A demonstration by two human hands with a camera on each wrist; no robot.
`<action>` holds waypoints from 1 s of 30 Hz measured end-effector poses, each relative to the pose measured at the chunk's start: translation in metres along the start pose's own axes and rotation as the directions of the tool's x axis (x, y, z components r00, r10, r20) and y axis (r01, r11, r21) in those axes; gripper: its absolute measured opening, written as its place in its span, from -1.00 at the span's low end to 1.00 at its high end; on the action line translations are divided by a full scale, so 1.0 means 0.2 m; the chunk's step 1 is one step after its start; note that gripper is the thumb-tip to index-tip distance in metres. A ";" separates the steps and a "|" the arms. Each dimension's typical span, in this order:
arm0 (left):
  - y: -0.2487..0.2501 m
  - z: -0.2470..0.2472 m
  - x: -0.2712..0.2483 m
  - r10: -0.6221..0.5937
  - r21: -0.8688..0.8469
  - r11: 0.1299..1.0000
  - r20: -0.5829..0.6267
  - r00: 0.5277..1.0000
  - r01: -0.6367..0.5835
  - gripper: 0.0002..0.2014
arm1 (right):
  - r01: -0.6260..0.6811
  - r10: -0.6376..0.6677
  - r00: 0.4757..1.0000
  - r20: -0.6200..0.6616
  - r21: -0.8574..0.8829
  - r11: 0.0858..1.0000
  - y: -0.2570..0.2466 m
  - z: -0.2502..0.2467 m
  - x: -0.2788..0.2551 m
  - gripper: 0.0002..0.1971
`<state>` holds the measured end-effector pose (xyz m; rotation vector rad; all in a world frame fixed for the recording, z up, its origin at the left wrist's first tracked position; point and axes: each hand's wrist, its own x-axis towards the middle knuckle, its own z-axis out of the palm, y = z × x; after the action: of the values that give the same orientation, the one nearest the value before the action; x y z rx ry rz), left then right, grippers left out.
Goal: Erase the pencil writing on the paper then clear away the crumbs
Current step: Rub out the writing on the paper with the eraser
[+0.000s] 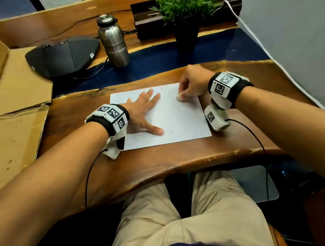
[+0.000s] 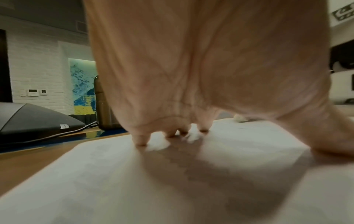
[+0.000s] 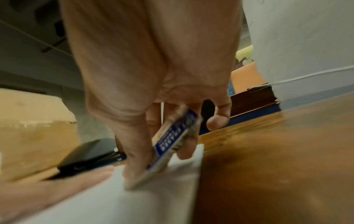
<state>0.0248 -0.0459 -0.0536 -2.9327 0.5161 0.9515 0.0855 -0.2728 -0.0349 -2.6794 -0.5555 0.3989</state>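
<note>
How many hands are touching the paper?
2. The left hand presses flat on the paper; the right hand rubs an eraser near its far right corner.

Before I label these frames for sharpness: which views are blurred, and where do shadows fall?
Head view: mostly sharp, wide-angle bend at the edges, faint shadow beside the left hand on the paper. Left wrist view: soft, broad shadow under the palm. Right wrist view: motion-smeared around the eraser in the right hand.
</note>
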 end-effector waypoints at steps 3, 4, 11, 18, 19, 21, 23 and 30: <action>-0.01 0.01 -0.04 -0.058 0.048 0.997 -0.018 0.998 0.059 0.33 | -0.103 0.100 0.994 0.052 0.069 0.992 0.04 0.01 0.01 -0.79; -0.02 0.02 -0.05 -0.084 0.066 0.994 -0.034 0.996 0.086 0.30 | -0.116 0.111 0.992 0.067 0.075 0.990 0.04 0.00 0.02 -0.79; 0.15 0.12 -0.12 -0.057 -0.022 0.998 -0.024 0.998 0.056 0.12 | -0.150 0.142 0.986 0.085 0.086 0.985 0.03 -0.02 0.04 -0.81; 0.41 0.14 -0.15 0.314 -0.094 0.944 -0.039 0.949 -0.317 -0.05 | -0.137 0.129 0.987 0.091 0.083 0.987 0.02 -0.03 0.04 -0.78; 0.37 0.14 -0.17 0.286 -0.096 0.952 -0.055 0.957 -0.290 -0.04 | -0.137 0.129 0.988 0.089 0.085 0.987 0.02 -0.03 0.04 -0.78; 0.27 0.13 -0.21 0.107 -0.086 0.990 -0.052 0.993 -0.112 0.04 | -0.146 0.137 0.986 0.095 0.095 0.985 0.03 -0.02 0.04 -0.79; 0.21 0.14 -0.21 -0.107 -0.071 0.992 -0.030 0.994 0.105 0.14 | -0.149 0.139 0.985 0.102 0.096 0.984 0.03 -0.02 0.04 -0.79; 0.50 0.22 -0.13 0.188 -0.123 0.973 -0.046 0.981 -0.193 0.07 | -0.146 0.136 0.987 0.089 0.120 0.982 0.03 -0.02 0.03 -0.81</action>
<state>-0.0514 -0.1274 -0.0671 -3.0614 0.7797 0.9885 0.0946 -0.2767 -0.0352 -2.5973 -0.3507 0.5649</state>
